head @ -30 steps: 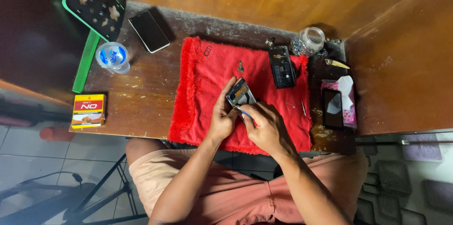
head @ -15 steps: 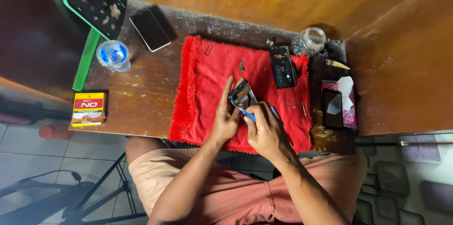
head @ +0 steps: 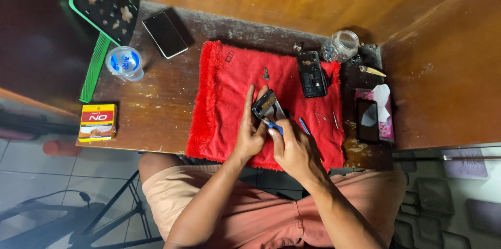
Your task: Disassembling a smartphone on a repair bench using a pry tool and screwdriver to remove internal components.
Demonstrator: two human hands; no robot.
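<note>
My left hand (head: 249, 137) pinches the phone frame (head: 267, 107) by its edges, thin, light, fragile; right hand (head: 293, 150) closed round the blue tool (head: 275, 126).

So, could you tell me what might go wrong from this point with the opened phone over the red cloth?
The left hand props the opened phone frame tilted while the right hand works a blue-handled tool into it; a slip could gouge it. Small loose parts on the red cloth could get lost in its pile. The glass jar stands near the table's back corner.
</note>
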